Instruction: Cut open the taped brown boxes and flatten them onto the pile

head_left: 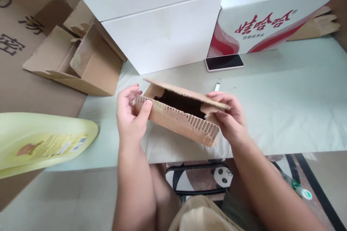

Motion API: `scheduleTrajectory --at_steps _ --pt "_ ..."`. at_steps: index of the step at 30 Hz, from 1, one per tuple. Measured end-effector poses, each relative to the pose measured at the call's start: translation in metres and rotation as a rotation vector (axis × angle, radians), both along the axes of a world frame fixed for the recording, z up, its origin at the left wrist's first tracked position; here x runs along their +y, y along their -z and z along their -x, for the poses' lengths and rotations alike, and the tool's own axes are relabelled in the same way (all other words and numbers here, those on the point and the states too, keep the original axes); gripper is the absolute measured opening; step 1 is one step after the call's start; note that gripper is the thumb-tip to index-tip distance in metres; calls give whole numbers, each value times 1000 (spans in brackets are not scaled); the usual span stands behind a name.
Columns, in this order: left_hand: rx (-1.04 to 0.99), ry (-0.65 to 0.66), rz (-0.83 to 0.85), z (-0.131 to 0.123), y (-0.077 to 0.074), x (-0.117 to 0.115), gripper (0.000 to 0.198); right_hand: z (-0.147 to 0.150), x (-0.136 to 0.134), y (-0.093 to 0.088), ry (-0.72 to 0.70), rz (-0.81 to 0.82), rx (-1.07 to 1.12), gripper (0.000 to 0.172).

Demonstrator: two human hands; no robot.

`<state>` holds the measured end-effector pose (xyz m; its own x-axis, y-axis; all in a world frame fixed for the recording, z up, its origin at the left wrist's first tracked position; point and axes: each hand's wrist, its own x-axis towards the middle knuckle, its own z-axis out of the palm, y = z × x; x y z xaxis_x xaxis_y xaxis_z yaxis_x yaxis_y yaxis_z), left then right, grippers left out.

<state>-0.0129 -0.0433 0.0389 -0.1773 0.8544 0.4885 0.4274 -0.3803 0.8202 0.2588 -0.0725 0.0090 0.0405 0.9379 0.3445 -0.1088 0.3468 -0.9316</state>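
Between my hands is a small brown cardboard box (176, 121), tilted, with its lid flap partly raised and a dark inside showing. Its torn front edge bares the corrugated ribs. My left hand (132, 112) grips the left end, thumb on the front wall and fingers behind. At the right end, my right hand (230, 115) pinches the flap and side corner between thumb and fingers. Just behind the box, a small light-coloured blade-like tool (217, 85) lies on the pale green cloth (287, 104), its lower part hidden by the box and hand.
White cartons (165, 36) and a red-and-white carton (252, 18) stand at the back, with a phone (225, 62) before them. An open cardboard box (94, 61) is at the left. A yellow bottle (48, 140) intrudes at left front. A panda-printed item (197, 178) lies below the table edge.
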Motion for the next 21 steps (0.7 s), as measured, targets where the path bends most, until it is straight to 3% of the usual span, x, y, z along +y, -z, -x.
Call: scheduleTrajectory --at_steps 3,7,10,12,15,16,17,18,20,21 --pt "81 19 20 1 -1 0 49 -1 -1 2 -19 -32 0 18" --pt "230 21 54 -2 -8 -2 25 3 1 5 81 13 -107 13" --pt "264 11 68 -5 -12 -3 21 7 1 4 98 17 -169 9" --pt "254 -4 73 -6 -13 -4 23 7 -4 -6 174 5 -202 10" --pt "247 -20 86 -6 -12 -4 23 5 -22 -42 364 -111 -183 11" --pt "252 -20 92 -6 -12 -4 24 5 -29 -57 309 -179 -151 15" --pt "258 -20 96 -6 -12 -4 24 7 -37 -71 0 -213 -157 14" --pt "264 -20 97 -6 -12 -4 24 11 -43 -83 -376 -140 -221 15" --pt "262 -21 88 -6 -11 -3 23 29 -56 -93 -1036 -127 -410 11" --pt "253 -19 78 -5 -11 -2 22 43 -62 -89 -1209 -63 -600 14"
